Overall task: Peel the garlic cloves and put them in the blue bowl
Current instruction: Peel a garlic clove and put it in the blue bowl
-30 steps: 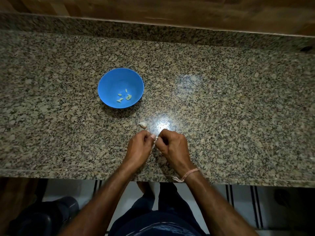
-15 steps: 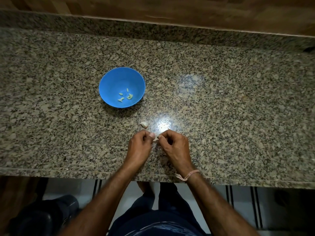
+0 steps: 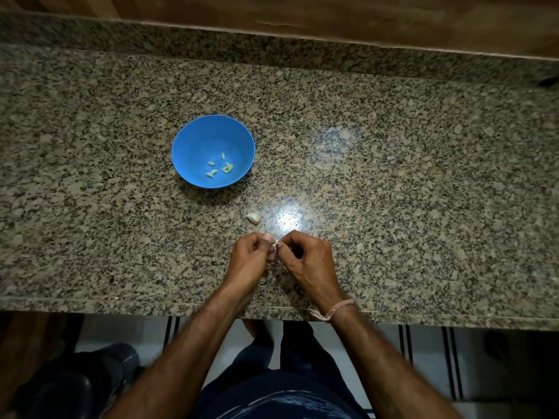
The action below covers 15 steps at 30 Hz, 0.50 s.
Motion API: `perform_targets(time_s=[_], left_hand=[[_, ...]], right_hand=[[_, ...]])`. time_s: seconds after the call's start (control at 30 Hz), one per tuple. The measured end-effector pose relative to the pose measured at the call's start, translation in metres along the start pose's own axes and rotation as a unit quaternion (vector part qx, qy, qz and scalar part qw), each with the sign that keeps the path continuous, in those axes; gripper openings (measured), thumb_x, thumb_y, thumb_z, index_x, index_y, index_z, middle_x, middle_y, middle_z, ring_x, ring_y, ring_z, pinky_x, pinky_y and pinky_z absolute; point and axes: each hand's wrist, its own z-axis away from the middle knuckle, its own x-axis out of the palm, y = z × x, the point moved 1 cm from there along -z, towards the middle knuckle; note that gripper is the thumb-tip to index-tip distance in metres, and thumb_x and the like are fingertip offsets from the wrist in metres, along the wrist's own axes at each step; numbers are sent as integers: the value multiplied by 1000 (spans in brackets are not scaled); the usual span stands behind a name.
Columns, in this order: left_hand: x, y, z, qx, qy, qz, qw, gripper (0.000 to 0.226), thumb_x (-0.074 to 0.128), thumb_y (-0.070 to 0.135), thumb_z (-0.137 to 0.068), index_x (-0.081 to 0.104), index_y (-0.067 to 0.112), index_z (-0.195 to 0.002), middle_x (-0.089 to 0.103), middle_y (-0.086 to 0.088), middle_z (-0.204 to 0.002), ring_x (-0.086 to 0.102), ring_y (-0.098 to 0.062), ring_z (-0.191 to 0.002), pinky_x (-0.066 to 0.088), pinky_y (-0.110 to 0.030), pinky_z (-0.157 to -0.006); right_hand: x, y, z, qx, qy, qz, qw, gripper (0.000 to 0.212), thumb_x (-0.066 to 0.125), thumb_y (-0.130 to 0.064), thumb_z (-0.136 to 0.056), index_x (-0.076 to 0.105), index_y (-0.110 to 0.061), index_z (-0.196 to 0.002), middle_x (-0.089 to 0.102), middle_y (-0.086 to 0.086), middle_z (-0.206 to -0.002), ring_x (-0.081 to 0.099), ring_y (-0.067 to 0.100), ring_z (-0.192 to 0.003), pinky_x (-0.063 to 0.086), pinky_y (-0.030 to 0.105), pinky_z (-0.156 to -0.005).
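Near the front edge of the speckled brown-and-grey granite countertop [image 3: 423, 182], the left hand [image 3: 249, 263] and the right hand [image 3: 307, 263] meet fingertip to fingertip. Both have their fingers curled and pinch a small whitish garlic clove [image 3: 275, 243] between them, and the fingers hide most of it. Just beyond the hands, a second whitish unpeeled clove [image 3: 253, 218] lies loose on the stone beside a bright glare of reflected light [image 3: 287, 219]. Farther off to the left, well apart from the hands, stands the round blue plastic bowl [image 3: 198, 140] with a few pale green peeled cloves [image 3: 220, 169] on its bottom. A pink thread band [image 3: 337, 308] circles the right wrist. A wooden panel [image 3: 302, 13] runs along the far side, and a dark rounded container [image 3: 75, 382] sits on the floor at the near left.
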Motion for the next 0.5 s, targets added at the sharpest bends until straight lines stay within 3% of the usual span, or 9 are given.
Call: perform_targets(time_s=[0.1, 0.23, 0.37, 0.5], left_hand=[[-1, 2, 3, 10, -1, -19, 1000, 30, 51, 30, -109, 67, 8, -97, 60, -2, -77, 52, -13, -68, 41, -26, -59], [-4, 12, 11, 143, 38, -254, 956, 22, 52, 28, -108, 64, 15, -96, 59, 6, -76, 51, -6, -64, 35, -14, -53], [-1, 18, 13, 191, 48, -290, 936, 16, 56, 23, -107, 63, 17, -94, 58, 8, -75, 52, -3, -66, 38, -11, -54], [-3, 19, 17, 204, 46, -284, 936, 14, 60, 24, -105, 67, 18, -96, 60, 12, -76, 54, 1, -68, 38, -10, -55]], right_hand=[[-2, 0, 1, -8, 10, -2, 1000, 8, 69, -24, -97, 74, -20, -91, 68, -10, -72, 63, 6, -63, 53, 22, -59], [-9, -3, -1, -8, 11, -63, 998, 21, 73, -26, -97, 73, -18, -117, 75, -8, -94, 71, 4, -87, 59, 20, -77], [-9, -5, -3, 23, -5, -106, 994, 8, 77, -19, -93, 77, -13, -99, 77, -7, -91, 73, 7, -88, 61, 26, -82], [-11, -2, -3, 49, 11, -148, 988, 6, 75, -9, -93, 79, -11, -97, 78, -4, -92, 75, 11, -90, 62, 33, -85]])
